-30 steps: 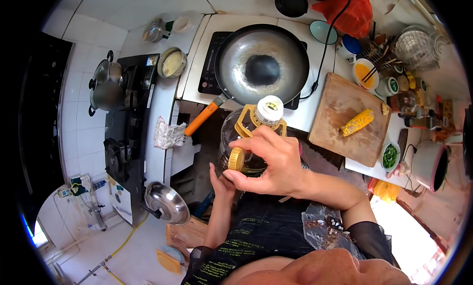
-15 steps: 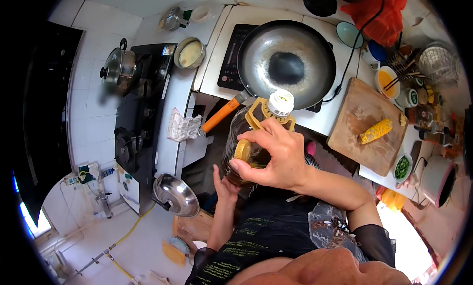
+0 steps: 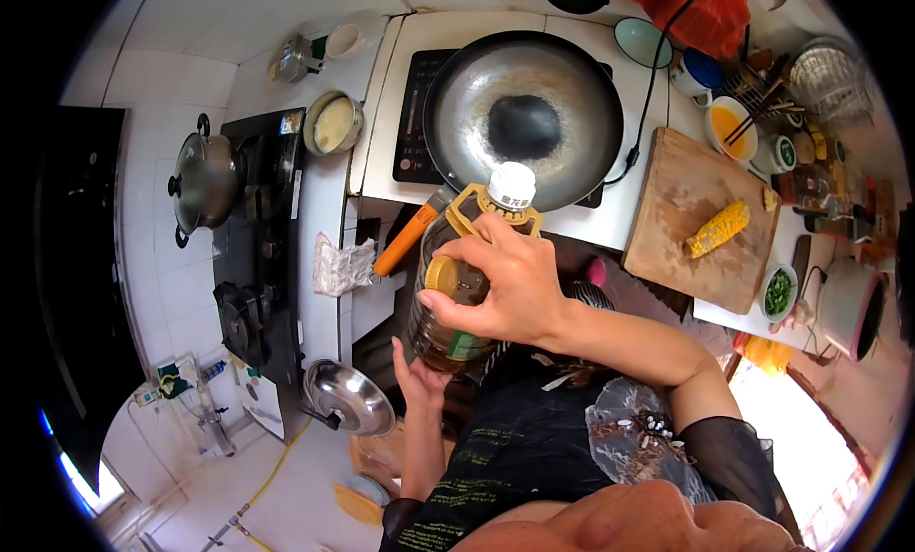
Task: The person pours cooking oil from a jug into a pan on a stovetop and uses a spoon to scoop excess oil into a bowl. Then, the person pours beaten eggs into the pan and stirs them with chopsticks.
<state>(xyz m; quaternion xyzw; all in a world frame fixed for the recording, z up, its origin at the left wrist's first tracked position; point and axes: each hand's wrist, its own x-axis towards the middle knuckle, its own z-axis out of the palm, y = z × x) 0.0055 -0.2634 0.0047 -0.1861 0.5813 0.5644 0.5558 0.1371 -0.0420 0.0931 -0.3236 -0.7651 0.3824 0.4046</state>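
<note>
A large clear oil bottle point(image 3: 434, 309) with a yellow handle collar point(image 3: 467, 207) and a white spout point(image 3: 512, 185) is held in front of my body, its spout overlapping the near rim of the wok point(image 3: 581, 156) in view. My right hand point(image 3: 515, 285) grips the bottle near its handle. Between that thumb and index finger is a yellow cap point(image 3: 441, 276), off the spout. My left hand point(image 3: 422, 380) is at the bottle's lower end, thumb extended, other fingers partly hidden. The wok, with an orange handle point(image 3: 408, 239), has a dark patch in its middle.
The wok sits on an induction cooker point(image 3: 412, 142). Right of it, a cutting board point(image 3: 658, 237) bears a corn cob point(image 3: 719, 229). Nearby are a bowl of beaten egg point(image 3: 721, 123) with chopsticks and a bowl of chopped greens point(image 3: 779, 292). A lidded pot point(image 3: 205, 185) stands left.
My view has shifted, so the counter appears farther left. The bottle has tipped slightly, its spout now showing lettering instead of its opening. Both hands keep their hold.
</note>
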